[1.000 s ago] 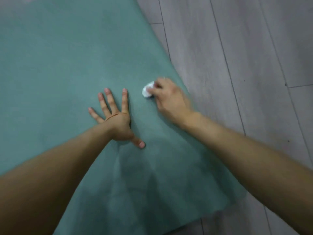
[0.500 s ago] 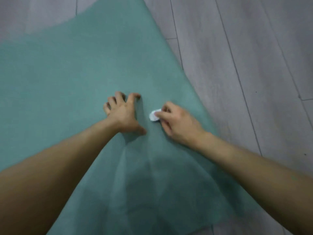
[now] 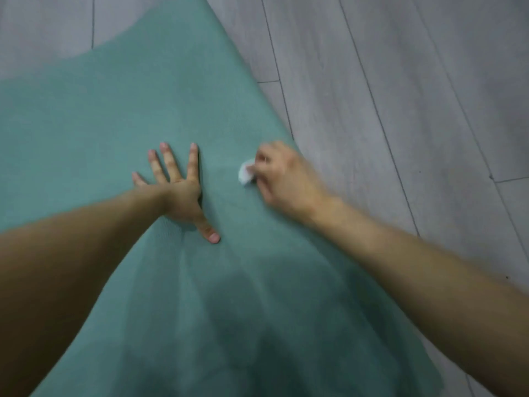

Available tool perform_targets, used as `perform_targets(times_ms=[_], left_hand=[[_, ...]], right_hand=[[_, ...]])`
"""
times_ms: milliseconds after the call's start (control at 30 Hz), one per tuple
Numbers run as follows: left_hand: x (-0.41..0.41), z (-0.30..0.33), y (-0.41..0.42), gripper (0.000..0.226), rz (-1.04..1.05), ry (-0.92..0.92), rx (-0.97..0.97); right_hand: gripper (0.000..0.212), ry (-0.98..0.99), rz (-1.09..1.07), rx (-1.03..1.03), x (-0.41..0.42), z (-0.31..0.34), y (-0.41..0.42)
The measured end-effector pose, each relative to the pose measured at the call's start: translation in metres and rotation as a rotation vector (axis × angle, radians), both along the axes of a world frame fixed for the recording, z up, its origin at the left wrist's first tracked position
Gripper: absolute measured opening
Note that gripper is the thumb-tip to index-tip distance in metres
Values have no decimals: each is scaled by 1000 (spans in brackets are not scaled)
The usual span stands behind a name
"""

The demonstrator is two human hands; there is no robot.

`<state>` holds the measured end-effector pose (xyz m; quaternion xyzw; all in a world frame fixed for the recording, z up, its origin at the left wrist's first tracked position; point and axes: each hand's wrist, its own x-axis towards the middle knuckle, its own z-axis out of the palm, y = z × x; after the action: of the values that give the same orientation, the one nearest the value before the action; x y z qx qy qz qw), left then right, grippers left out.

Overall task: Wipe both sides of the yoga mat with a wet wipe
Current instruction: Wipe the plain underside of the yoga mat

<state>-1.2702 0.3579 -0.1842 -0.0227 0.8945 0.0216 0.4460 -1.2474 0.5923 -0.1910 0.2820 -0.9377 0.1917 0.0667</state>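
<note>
Fingers of the left hand (image 3: 179, 193), curled half a second ago, now spread flat on the mat (image 3: 120, 116). Right hand (image 3: 282, 179) has slid toward the mat's right edge, its blurred grip pinching a balled white wipe (image 3: 245, 175) against the mat, which lies on the floor (image 3: 400, 96).

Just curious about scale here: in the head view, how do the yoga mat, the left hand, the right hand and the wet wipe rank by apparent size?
1. Yoga mat, by far the largest.
2. Left hand and right hand: they look alike, so no ranking; the right one is blurred.
3. Wet wipe, the smallest, a wad that the right hand pinches.
</note>
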Motion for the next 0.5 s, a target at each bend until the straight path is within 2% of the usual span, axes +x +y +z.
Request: perform_targets(times_ms=[67,133,200,267,300,333,400,500], left_hand=[[-5,-1,-1,195,-17,-24,4],[-8,-2,0,192,-28,-53,-9],[-10,0,2,192,-26,-60,-27],[-9,1,3,192,-8,-68,-12],[-9,1,1,192,-2,-68,1],[-9,2,0,192,1,-70,8],[-8,3,1,192,5,-77,14],[-6,3,2,191,-5,-76,12]], right_hand=[[19,-153,166,-45,75,0,-4],[17,-149,322,30,101,-2,-6],[13,0,292,67,40,-6,-20],[17,109,134,56,-38,-3,-42],[21,93,46,55,-68,-1,-48],[23,28,-27,61,-82,1,-53],[23,-101,-46,54,-58,0,-50],[24,-296,129,-21,38,4,-13]])
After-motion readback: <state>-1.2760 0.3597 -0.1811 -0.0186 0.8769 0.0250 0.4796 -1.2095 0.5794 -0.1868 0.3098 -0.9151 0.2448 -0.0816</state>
